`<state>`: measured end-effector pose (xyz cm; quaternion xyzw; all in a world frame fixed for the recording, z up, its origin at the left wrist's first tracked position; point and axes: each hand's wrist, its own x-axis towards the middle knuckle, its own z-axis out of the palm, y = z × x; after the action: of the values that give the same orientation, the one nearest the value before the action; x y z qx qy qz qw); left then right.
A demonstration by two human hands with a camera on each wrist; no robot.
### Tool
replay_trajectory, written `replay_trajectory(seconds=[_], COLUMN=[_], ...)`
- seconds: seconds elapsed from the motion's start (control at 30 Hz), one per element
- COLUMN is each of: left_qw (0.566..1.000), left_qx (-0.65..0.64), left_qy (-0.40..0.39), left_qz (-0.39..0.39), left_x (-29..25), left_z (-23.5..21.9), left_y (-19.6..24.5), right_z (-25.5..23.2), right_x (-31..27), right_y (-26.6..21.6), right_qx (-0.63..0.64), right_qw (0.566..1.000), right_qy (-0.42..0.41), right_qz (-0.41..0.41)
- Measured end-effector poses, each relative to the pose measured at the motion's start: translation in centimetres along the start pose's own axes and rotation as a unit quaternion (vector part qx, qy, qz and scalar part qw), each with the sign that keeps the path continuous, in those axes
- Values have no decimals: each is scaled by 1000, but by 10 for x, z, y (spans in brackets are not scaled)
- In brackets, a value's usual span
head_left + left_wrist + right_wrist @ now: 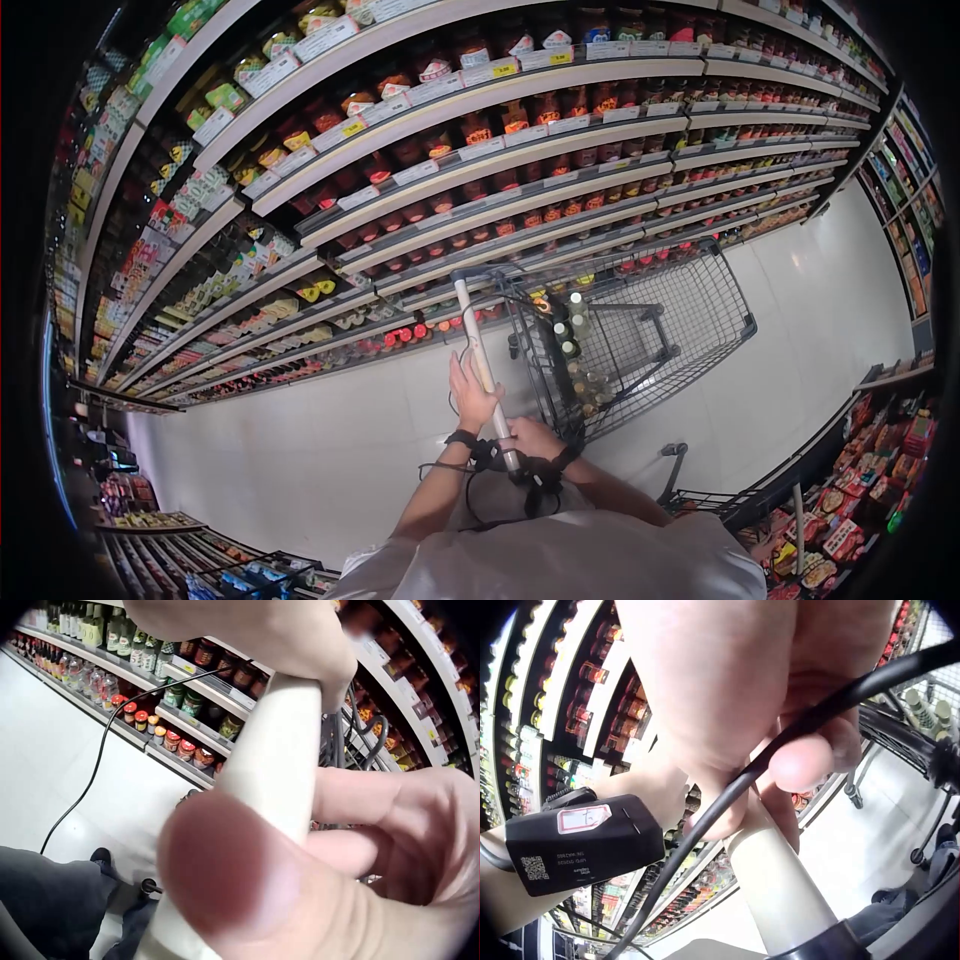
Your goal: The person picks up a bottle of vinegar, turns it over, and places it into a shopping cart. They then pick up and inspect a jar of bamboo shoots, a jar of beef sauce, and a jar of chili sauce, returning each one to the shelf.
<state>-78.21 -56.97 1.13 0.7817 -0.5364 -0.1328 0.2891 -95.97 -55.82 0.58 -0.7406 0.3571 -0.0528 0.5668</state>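
A shopping cart [748, 325] stands ahead, its pale handle [466, 320] running up and away from the person in the head view. The left hand [475, 392] is on the handle; its thumb [217, 862] lies across the bar and its fingers curl behind it in the left wrist view. Closer to the handle's near end, the right hand [537, 440] grips the bar, fingers wrapped round it in the right wrist view. Several bottles with pale caps [575, 300] stand in the cart at the handle end. Both wrists carry black devices [585, 844] with cables.
Long shelves [540, 140] of jars and bottles line the aisle beyond the cart. Pale floor [300, 440] runs along them. At lower right is a display of packaged food [850, 520], with a dark wire rack [715, 503] near it. More shelves [170, 560] stand at lower left.
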Motion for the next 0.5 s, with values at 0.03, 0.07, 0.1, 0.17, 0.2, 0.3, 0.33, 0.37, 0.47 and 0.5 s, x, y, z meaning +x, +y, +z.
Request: replay_trajectory(seconds=[0.03,0.07,0.1,0.17,0.2,0.3,0.33,0.37,0.47,0.5], left_qw=[1000,999,999,998,998,999,999,999,997,999], left_qx=[-6,-12,-15,-22,-29,-37,-30,-21,-25,-17], left_qy=[0,-1,-12,-35,-31,-25,-27,-30,-62,-40], left_qz=[-16,-29,-36,-47,-36,-20,-18,-16,-25,-8], left_x=[-2,-2,-2,2,6,3,3,2,6,8], left_z=[3,6,5,2,-1,-3,-1,1,-5,-12], left_y=[-9,-18,-23,-34,-37,-55,-65,-75,-96,-98], right_z=[3,6,11,20,23,33,38,41,53,51], right_x=[1,3,8,16,18,26,30,34,46,44], right_y=[-2,-2,0,3,1,0,-2,-3,-18,-37], right_qx=[15,21,26,26,21,17,18,-35,-42,-48], right_qw=[1000,1000,999,998,997,994,993,993,998,997], right_qy=[3,7,12,27,34,39,38,36,17,18], right_qz=[3,-13,-30,-57,-65,-97,-111,-111,-48,-57])
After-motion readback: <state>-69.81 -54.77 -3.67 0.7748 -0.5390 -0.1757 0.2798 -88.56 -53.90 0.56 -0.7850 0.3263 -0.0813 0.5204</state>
